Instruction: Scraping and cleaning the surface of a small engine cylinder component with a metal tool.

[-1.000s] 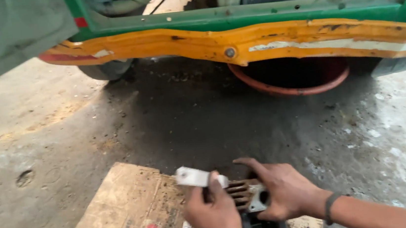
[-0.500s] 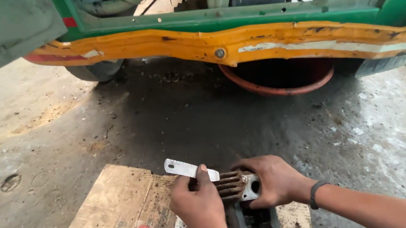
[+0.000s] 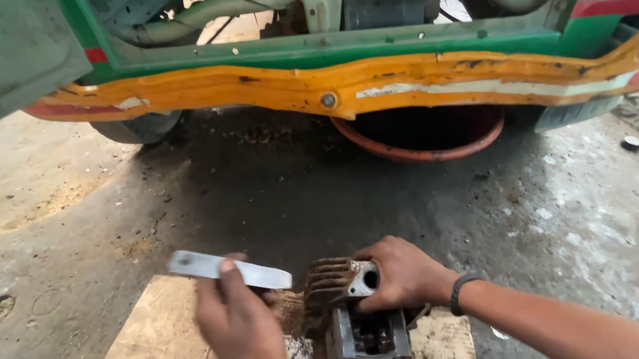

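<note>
— Grey metal strip, flat: who has it?
— The left hand [image 3: 242,331] pinches the flat metal strip [image 3: 228,268] between thumb and fingers, raised over the cardboard sheet [image 3: 145,356] near its far edge.
— And the engine part?
— The finned engine cylinder [image 3: 352,313] stands on the cardboard's right part, fins greasy and brown. The right hand [image 3: 400,275] is closed over its top right side, a dark wristband [image 3: 458,293] behind it.
— Beyond them?
— Stained concrete floor [image 3: 104,208], then a vehicle's dented orange bumper [image 3: 373,84] with a red basin [image 3: 424,134] beneath.
</note>
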